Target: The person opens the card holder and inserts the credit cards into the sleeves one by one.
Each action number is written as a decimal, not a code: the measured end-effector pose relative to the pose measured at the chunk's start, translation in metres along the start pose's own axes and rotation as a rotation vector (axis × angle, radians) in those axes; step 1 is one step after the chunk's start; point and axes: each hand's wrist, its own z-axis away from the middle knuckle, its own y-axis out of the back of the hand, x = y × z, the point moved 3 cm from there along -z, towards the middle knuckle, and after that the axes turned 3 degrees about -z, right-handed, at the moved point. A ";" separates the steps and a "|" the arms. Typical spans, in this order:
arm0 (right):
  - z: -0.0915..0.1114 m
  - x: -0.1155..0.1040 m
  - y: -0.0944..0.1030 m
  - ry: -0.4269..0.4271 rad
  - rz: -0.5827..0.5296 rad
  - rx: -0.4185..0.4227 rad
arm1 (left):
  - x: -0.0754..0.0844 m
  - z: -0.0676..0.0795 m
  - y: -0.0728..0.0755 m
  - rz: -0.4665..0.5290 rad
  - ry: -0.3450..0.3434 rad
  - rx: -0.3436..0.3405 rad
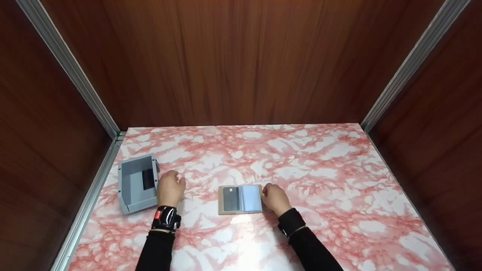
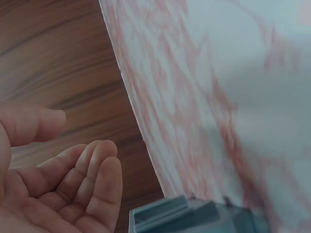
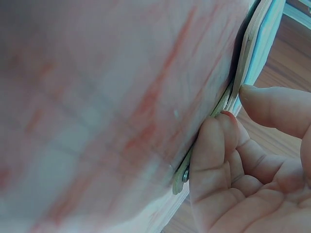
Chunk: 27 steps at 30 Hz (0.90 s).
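Observation:
An opened tan card holder (image 1: pixel 221 200) lies on the table with clear sleeves. A dark card (image 1: pixel 230 203) shows on its left side, and the right sleeve looks pale and glossy. My right hand (image 1: pixel 276 198) pinches the holder's right edge. In the right wrist view the thumb and curled fingers (image 3: pixel 214 155) meet at the holder's edge (image 3: pixel 248 48), close to a flap with a metal snap (image 3: pixel 185 174). My left hand (image 1: pixel 170 190) hovers beside the grey bin (image 1: pixel 130 184), holding nothing, its fingers (image 2: pixel 107 184) loosely bent and the thumb apart.
A dark flat piece (image 1: pixel 148 178) is inside the bin against its right wall. The table (image 1: pixel 316 162) has a red and white marbled top. Brown wood-grain panels (image 1: pixel 241 64) enclose it at the back and sides, with metal rails (image 1: pixel 410 67) at the corners.

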 end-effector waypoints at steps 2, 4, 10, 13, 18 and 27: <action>0.000 0.000 0.000 0.003 0.002 -0.001 | -0.003 -0.003 0.006 -0.003 0.006 0.014; 0.000 0.000 0.000 0.001 0.001 -0.003 | -0.005 -0.007 0.011 -0.007 0.010 0.032; 0.000 0.000 0.000 -0.004 0.001 -0.007 | -0.013 -0.014 0.021 -0.023 0.025 0.080; 0.000 0.000 0.000 -0.004 -0.001 -0.005 | -0.019 -0.016 0.023 -0.029 0.045 0.089; 0.000 0.000 0.001 0.006 -0.004 -0.001 | -0.027 -0.018 0.026 -0.032 0.073 0.096; 0.001 -0.001 0.001 0.001 -0.012 -0.003 | -0.037 -0.022 0.034 -0.038 0.122 0.082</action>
